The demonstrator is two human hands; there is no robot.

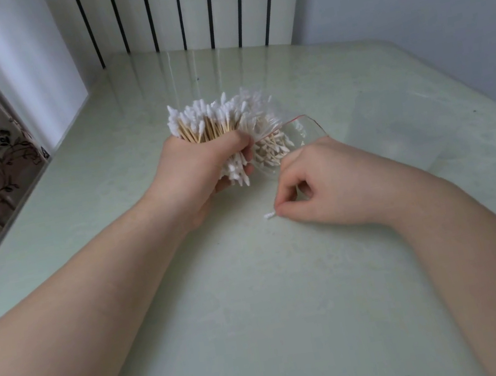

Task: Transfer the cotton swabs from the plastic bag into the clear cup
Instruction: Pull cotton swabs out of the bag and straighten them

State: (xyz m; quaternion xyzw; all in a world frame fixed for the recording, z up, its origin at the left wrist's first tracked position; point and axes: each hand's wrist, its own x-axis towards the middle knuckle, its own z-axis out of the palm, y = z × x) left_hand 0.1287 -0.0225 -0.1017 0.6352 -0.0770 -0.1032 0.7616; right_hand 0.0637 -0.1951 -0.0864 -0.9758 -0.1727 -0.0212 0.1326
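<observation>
A: Obs., largest first. Pale green table [295, 312], glossy top; radiator [175, 8] behind its far edge. Where are the task items?

B: Middle of the table, a little toward the far edge. The left hand [199, 166] is clenched round a thick bundle of cotton swabs [211, 121]. Wooden sticks fan out above the fist, and white tips also show below it. Just right of it, touching the bundle, is the plastic bag [299, 130]: clear, a red strip at its mouth, some swabs inside

A: And the clear cup?

B: Cannot pick it out with certainty; clear film and clear plastic read alike here. Not logged

A: Other hand?

B: The right hand [322, 184] sits low on the table, closer to the near edge than the bag. Thumb and forefinger pinch one stray swab [269, 215] lying flat on the surface; only its white tip shows

A: Handling estimate?

B: Judgement only. Swabs are very light; the sticks are stiff but thin and may snap if bent; the tips are soft. The bundle is loose, held by squeeze alone, so slackening would likely shed sticks. Best hold: round the sticks' mid-length, as a sheaf. The stray one lies flat on a slick top, so pinch it at the tip. The bag is limp and slippery; take it by the stiffer red-strip mouth

A: Progress?

B: Most swabs look out of the bag; none seen in a cup yet
</observation>
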